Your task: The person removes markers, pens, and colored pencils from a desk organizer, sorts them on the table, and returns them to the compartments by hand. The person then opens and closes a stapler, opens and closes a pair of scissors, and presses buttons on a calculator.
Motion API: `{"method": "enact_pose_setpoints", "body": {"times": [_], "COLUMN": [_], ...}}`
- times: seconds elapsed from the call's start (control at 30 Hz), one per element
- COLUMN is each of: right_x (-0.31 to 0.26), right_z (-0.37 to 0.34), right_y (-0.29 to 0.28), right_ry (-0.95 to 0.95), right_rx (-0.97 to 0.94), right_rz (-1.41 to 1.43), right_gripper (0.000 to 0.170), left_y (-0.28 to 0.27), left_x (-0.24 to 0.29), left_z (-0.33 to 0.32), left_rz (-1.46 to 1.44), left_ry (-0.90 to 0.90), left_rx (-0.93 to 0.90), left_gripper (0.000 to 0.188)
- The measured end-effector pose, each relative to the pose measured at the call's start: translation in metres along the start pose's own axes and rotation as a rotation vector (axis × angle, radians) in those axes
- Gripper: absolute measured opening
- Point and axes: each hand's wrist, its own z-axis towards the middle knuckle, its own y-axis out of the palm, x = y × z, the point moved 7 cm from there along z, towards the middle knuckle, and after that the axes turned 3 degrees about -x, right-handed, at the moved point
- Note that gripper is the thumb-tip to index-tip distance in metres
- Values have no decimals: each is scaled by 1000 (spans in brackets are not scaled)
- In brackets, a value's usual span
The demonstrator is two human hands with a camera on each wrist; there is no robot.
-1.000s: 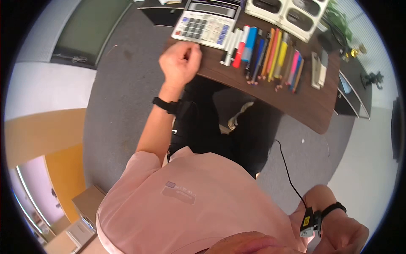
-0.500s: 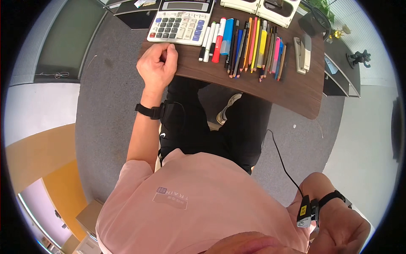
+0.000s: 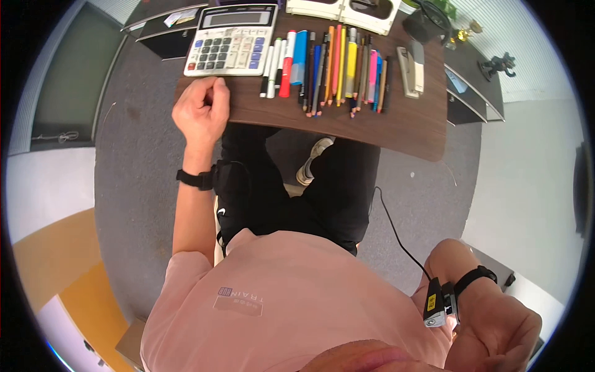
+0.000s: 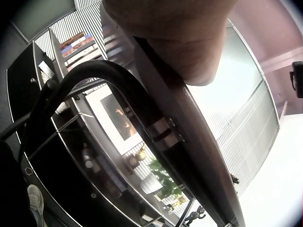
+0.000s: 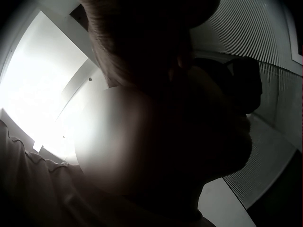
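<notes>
My left hand [image 3: 201, 111] rests on the front edge of the brown desk [image 3: 273, 111], its fingers curled in with nothing showing in them. Just beyond the knuckles lies a white calculator [image 3: 232, 40]. From below, the left wrist view has the heel of that hand [image 4: 199, 52] at the desk's edge. My right hand [image 3: 496, 335] is raised beside the head, away from the desk, with its fingers partly cut off by the frame. In the right wrist view it is a dark shape close against the face, and I cannot tell whether it holds something.
Right of the calculator, markers [image 3: 287, 65], a blue highlighter [image 3: 299, 59] and several pencils [image 3: 338, 65] lie in a row. A stapler [image 3: 410, 71] is farther right. Behind them stand a cream organizer [image 3: 347, 13] and a black mesh holder [image 3: 427, 22]. A cable [image 3: 396, 232] hangs from the right wrist camera.
The head view has swung, so the desk and its things appear farther left. Both hands keep their places, the left at the desk edge and the right by the head.
</notes>
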Motion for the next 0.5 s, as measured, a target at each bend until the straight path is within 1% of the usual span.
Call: {"method": "enact_pose_setpoints", "body": {"times": [0.07, 0.13, 0.2, 0.23, 0.27, 0.3, 0.33, 0.4, 0.47, 0.5], "right_x": [-5, -7, -3, -10, -14, -14, -13, 19, 59, 89], "right_z": [2, 3, 4, 3, 0, -6, -15, -44, -73, -85], "right_y": [2, 5, 8, 4, -1, -3, -5, -6, -14, -14], "right_ry": [-30, -68, -61, -81, 11, 109, 102, 347, 604, 701], "right_rx": [-11, -11, 26, 20, -63, -144, -145, -244, -329, -473], "right_rz": [-58, -107, -57, -66, -128, -190, -193, -383, -578, -619], "right_gripper": [23, 24, 24, 24, 12, 11, 11, 10, 15, 17], "left_y": [2, 1, -1, 0, 0, 0, -2, -1, 0, -1], "left_x": [-1, -1, 5, 4, 2, 0, 0, -1, 0, 0], "left_z": [2, 0, 3, 2, 1, -1, -1, -1, -1, -1], "left_rz": [-46, -10, -26, -24, -16, -2, -5, -19, -32, -37], "left_ry": [-6, 1, 30, 24, 14, -10, -6, -4, 5, 7], "left_rx": [6, -28, -12, -22, -35, -71, -66, -81, -85, -85], "left_gripper": [9, 9, 9, 9, 9, 11, 11, 10, 10, 10]}}
